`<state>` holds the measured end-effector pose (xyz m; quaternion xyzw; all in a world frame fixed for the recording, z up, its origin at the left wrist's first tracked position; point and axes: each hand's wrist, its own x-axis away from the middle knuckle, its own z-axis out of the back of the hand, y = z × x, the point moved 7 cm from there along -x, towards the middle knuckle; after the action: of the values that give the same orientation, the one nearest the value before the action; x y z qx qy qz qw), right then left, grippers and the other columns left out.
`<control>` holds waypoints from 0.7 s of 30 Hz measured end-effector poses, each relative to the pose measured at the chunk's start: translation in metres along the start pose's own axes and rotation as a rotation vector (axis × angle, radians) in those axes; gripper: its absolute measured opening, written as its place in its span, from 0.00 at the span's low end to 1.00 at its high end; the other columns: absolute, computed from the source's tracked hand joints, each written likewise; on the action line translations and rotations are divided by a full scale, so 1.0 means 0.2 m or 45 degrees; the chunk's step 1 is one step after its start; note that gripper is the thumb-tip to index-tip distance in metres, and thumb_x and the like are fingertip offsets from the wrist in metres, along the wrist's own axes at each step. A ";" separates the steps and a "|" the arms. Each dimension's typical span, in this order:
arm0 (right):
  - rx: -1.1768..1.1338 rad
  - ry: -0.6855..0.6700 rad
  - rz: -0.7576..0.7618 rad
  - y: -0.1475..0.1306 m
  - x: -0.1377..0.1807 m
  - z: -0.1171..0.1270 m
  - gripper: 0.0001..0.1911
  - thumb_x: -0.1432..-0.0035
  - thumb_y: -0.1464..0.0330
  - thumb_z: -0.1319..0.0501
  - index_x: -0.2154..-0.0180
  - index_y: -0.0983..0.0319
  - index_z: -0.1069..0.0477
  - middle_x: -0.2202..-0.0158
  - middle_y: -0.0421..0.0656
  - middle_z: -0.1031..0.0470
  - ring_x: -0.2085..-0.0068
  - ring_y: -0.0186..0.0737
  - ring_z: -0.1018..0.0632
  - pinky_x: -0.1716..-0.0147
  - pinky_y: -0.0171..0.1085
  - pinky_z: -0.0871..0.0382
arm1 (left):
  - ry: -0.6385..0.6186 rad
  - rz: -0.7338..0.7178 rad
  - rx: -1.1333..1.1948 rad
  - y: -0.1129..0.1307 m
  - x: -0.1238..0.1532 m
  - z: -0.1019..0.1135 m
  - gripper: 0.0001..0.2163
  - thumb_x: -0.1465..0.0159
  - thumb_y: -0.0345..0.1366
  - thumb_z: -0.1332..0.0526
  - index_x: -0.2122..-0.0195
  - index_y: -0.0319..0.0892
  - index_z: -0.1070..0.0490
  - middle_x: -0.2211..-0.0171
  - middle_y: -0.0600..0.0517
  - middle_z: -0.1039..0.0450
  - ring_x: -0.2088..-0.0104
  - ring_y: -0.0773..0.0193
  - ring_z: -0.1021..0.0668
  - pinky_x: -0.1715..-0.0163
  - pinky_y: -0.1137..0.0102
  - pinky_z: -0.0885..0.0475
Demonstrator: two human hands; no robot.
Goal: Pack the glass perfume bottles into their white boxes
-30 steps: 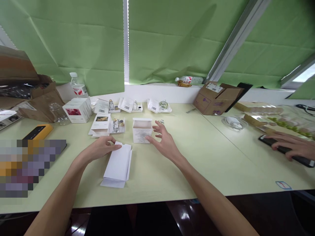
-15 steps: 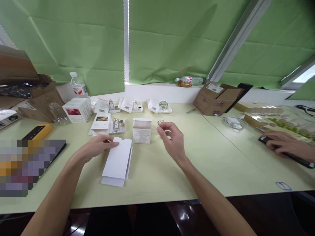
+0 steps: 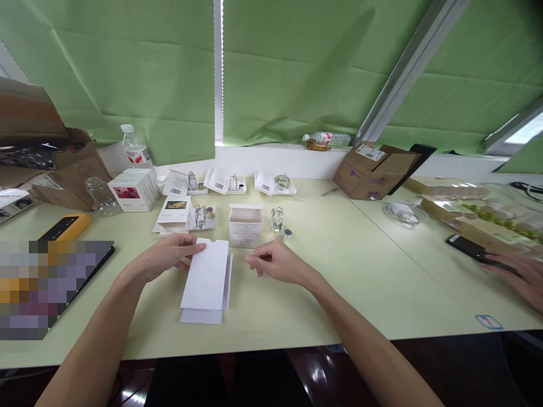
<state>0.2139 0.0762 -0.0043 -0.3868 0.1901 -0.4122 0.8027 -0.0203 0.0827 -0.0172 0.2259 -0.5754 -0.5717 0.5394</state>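
Note:
My left hand (image 3: 166,257) pinches the top left corner of a white folded card sleeve (image 3: 206,281) that lies flat on the pale table (image 3: 339,271). To the right of the sleeve, my right hand (image 3: 275,263) hovers low with its fingers curled in and nothing visible in them. Just behind the hands stands a small white open box (image 3: 245,226). A small clear glass bottle (image 3: 277,219) stands right of the box, with a small dark cap (image 3: 288,232) lying beside it.
Further boxes, cards and small bottles (image 3: 199,216) line the back of the table. A yellow device (image 3: 63,227) lies at the left and a cardboard box (image 3: 373,169) at the back right. At the right edge, another person's hand (image 3: 521,274) rests by a black phone (image 3: 470,247).
My right hand reached to the glass bottle, then drew back toward the sleeve. My left hand turned the sleeve straighter. The other person's hand slid right, off the phone.

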 end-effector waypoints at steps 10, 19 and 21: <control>-0.067 -0.318 0.058 -0.03 0.02 -0.06 0.16 0.36 0.59 0.44 0.68 0.62 0.26 0.70 0.40 0.25 0.73 0.32 0.32 0.74 0.33 0.40 | -0.112 -0.082 0.119 0.04 0.01 -0.05 0.15 0.39 0.49 0.37 0.64 0.41 0.23 0.59 0.45 0.24 0.57 0.55 0.24 0.58 0.62 0.26; -0.313 -0.431 0.005 -0.07 0.02 -0.12 0.18 0.38 0.52 0.42 0.62 0.61 0.26 0.64 0.42 0.23 0.65 0.37 0.25 0.67 0.35 0.32 | -0.031 -0.188 0.254 0.08 0.00 -0.06 0.12 0.39 0.46 0.36 0.65 0.42 0.24 0.62 0.48 0.24 0.60 0.60 0.25 0.60 0.66 0.27; -0.332 -0.427 0.004 -0.07 0.02 -0.12 0.18 0.39 0.53 0.42 0.60 0.60 0.26 0.64 0.42 0.23 0.65 0.37 0.25 0.66 0.35 0.32 | -0.006 -0.204 0.251 0.09 -0.01 -0.07 0.12 0.39 0.46 0.36 0.66 0.42 0.25 0.63 0.48 0.24 0.60 0.59 0.25 0.60 0.66 0.27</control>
<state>0.1949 0.0575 -0.0086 -0.5501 0.1063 -0.3127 0.7670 -0.0019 0.0828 -0.0057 0.3217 -0.6102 -0.5542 0.4659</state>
